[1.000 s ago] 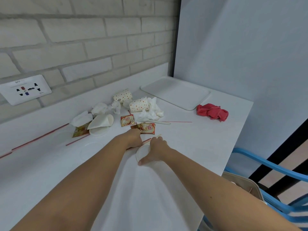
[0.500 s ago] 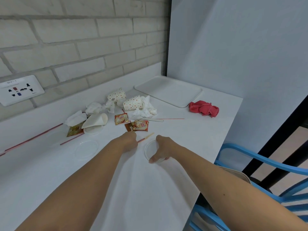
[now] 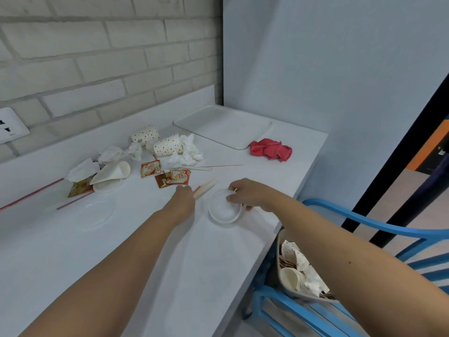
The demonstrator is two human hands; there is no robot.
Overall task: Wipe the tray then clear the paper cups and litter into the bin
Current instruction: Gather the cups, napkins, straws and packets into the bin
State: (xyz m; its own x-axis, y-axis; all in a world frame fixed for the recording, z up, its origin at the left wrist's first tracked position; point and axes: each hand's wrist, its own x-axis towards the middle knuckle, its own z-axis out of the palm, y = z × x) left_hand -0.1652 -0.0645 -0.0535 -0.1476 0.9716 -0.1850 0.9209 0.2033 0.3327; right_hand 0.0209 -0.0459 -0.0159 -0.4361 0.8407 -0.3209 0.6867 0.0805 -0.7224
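My right hand (image 3: 245, 194) grips the rim of a white plastic lid (image 3: 222, 211) near the table's right edge. My left hand (image 3: 185, 198) pinches wooden stirrers and a striped straw (image 3: 204, 187) lying on the table. Behind them lie coffee sachets (image 3: 178, 177), two dotted paper cups (image 3: 167, 147) on their sides, crumpled tissues (image 3: 189, 152) and a white cone cup (image 3: 113, 172). The empty white tray (image 3: 223, 125) sits in the far corner with a red cloth (image 3: 271, 150) beside it. The bin (image 3: 301, 273) holds cups and litter below the right edge.
A clear lid (image 3: 94, 214) and long striped straws (image 3: 31, 195) lie at the left. A blue chair (image 3: 364, 220) carries the bin at the right. A wall socket (image 3: 9, 125) is on the brick wall.
My right hand has slid the white lid to the right toward the table edge. My left hand has stayed at the stirrers. The view has swung right, showing the bin.
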